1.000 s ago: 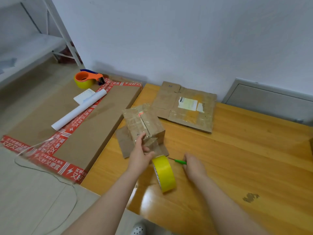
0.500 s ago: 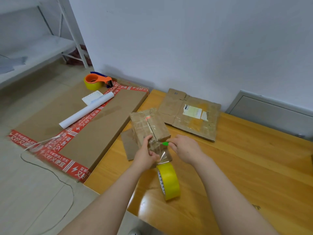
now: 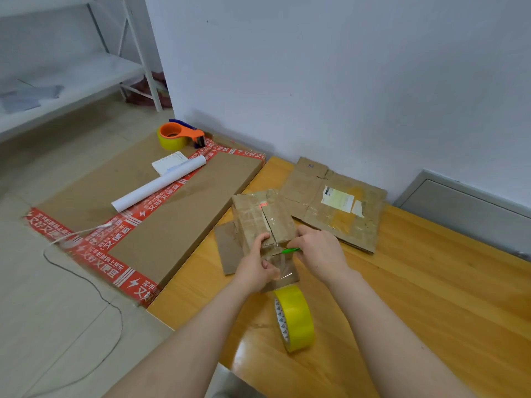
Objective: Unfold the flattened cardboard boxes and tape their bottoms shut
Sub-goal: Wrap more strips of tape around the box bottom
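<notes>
Standing bottom-up near the left edge of the varnished wooden table, with its loose flaps spreading flat beneath it, the small brown cardboard box is getting its seam closed under glossy tape. The left hand is curling round the strip of clear tape that is running down off the box's near end, its thumb pressing up against that end. The right hand, which was lying low on the table beside the roll a second ago, is now pinching the slim green tool and holding its tip right at the strip, just under the box's edge. That shift is suggesting the taping of this bottom is nearly done and the strip is about to be severed; whether the tool is already biting into the tape I cannot tell. The yellow roll of tape is standing on edge just nearer than the hands. Behind the box, against the wall, a flattened brown cardboard box with a pale label is lying untouched, probably waiting its turn. Further left, a large cardboard sheet edged in red printed tape is carrying a white paper roll and an orange tape dispenser.
</notes>
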